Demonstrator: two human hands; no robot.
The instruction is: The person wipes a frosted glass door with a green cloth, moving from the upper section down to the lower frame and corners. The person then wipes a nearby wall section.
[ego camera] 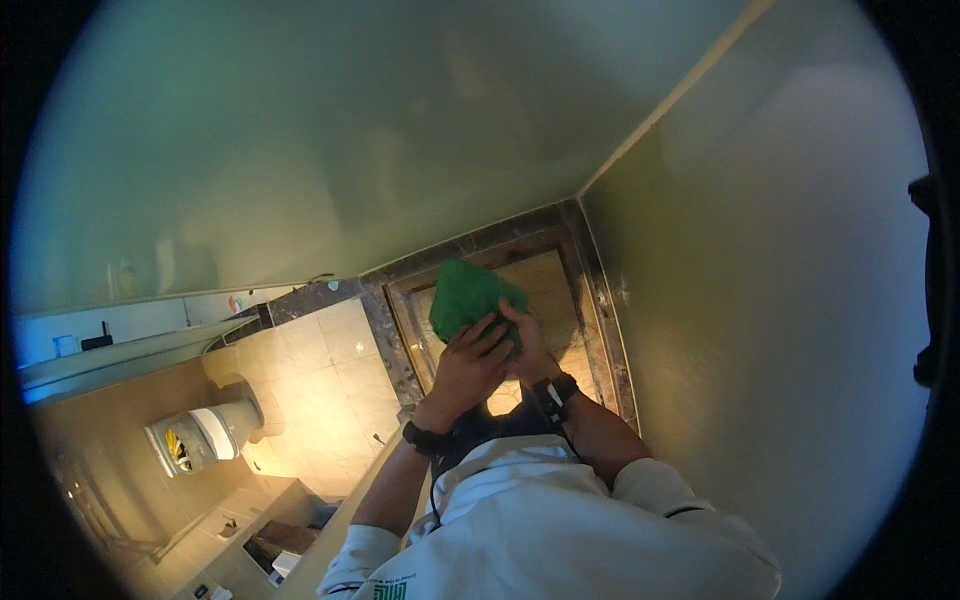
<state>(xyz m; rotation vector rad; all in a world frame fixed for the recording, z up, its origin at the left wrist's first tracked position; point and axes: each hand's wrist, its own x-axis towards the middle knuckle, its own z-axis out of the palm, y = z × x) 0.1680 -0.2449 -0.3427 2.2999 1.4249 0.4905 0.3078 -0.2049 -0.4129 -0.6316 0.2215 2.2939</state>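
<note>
A crumpled green cloth (469,294) is held out in front of my body, above the tiled floor of a narrow corner stall. My left hand (472,364) lies across its near edge, with the fingers bent into the fabric. On the other side, my right hand (529,339) grips the same edge, with one finger reaching up over it. The two hands almost meet, and part of the cloth between them is hidden by the fingers. Dark bands circle both wrists.
Tall greenish glass-like panels (360,142) rise ahead, and another panel (750,262) stands at right. Dark stone edging (386,345) frames the stall floor. A toilet (214,433) at left carries yellow-and-black items (176,450). Toward the lower left is a counter (262,495).
</note>
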